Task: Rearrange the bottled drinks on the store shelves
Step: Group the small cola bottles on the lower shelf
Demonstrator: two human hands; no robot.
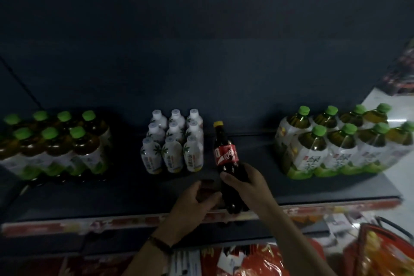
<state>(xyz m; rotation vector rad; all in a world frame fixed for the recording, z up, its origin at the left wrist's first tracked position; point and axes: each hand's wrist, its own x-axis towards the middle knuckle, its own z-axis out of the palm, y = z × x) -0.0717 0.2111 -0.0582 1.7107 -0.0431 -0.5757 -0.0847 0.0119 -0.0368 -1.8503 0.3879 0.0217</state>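
A cola bottle with a yellow cap and red label leans back over the front of the dark shelf. My right hand grips its lower body. Just left of the bottle's base, my left hand curls its thumb and fingers round a dark object with a reddish patch, too dim to identify. Several white-capped bottles stand in a block directly left of the cola bottle.
Shrink-wrapped packs of green-capped tea bottles sit at the left and right of the shelf. The shelf's front edge carries a red price strip. Red packaged goods and a red bag lie below.
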